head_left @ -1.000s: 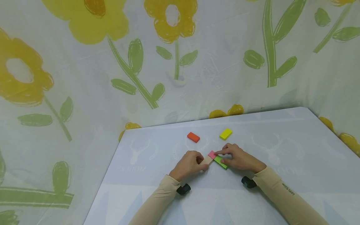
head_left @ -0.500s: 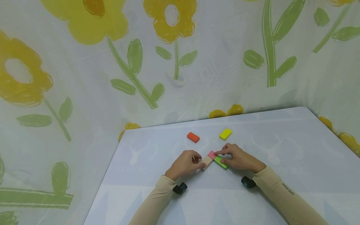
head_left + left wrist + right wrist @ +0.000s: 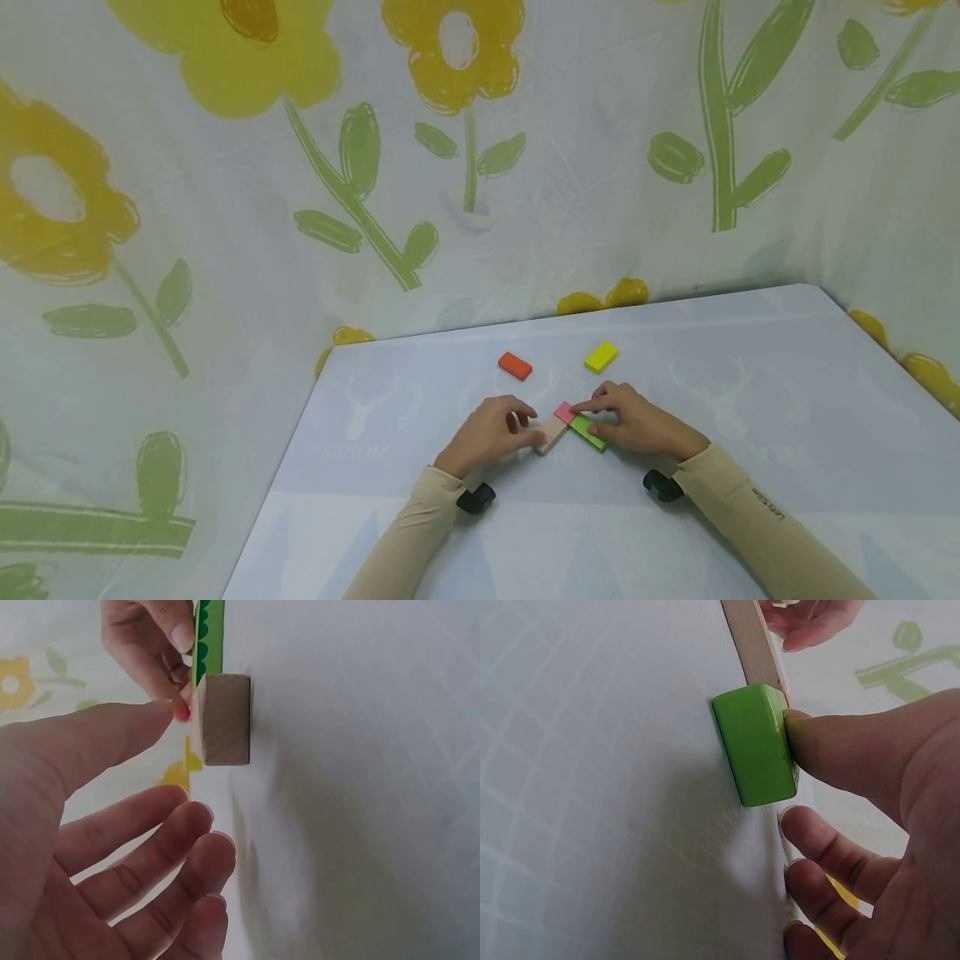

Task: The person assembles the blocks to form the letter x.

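Three blocks lie together on the pale table (image 3: 750, 392): a bare wooden block (image 3: 552, 433), a pink block (image 3: 565, 412) and a green block (image 3: 588, 434). My left hand (image 3: 525, 425) is just left of the wooden block (image 3: 225, 720), fingers spread and holding nothing. My right hand (image 3: 592, 417) lies over the green block, its index fingertip on the pink block. In the right wrist view its thumb (image 3: 840, 750) presses the green block's (image 3: 754, 742) side. The left wrist view shows the green block (image 3: 208, 637) edge-on behind the wooden one.
An orange block (image 3: 515, 366) and a yellow block (image 3: 602, 357) lie apart farther back on the table. A flower-printed curtain (image 3: 450, 167) hangs right behind the table and along its right side. The table's left edge (image 3: 300, 433) runs near my left arm.
My left hand has let go of the wooden block, opened its fingers and drawn a little to the left. The right hand and the blocks have stayed put.
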